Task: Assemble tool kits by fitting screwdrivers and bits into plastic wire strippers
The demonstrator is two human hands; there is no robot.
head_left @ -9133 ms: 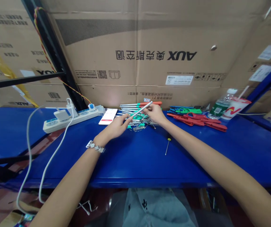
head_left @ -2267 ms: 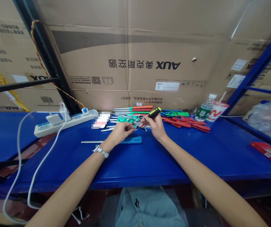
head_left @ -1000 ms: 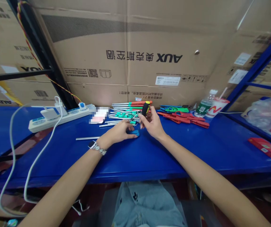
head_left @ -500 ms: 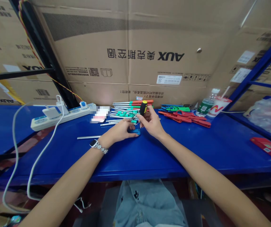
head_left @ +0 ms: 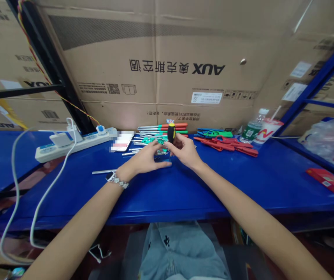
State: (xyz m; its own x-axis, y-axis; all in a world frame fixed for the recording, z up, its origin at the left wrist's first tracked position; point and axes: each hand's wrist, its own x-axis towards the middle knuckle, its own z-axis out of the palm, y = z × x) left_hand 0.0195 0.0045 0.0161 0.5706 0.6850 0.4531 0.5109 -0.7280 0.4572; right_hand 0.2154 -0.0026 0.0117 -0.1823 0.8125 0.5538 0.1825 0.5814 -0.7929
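As the right hand [head_left: 186, 151] pinches an upright screwdriver [head_left: 171, 133] in curled fingers, left hand [head_left: 145, 159] is part-open by the blue handle [head_left: 165, 159], thumb extended; cannot tell its grip. Both hands above table [head_left: 167, 194].

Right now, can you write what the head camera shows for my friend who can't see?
A right hand holds a screwdriver upright over a blue table, the left hand close beside it. Behind them lie rods and a phone, with a power strip at left and red pieces, a bottle and a cup at right. Cardboard stands at the back.
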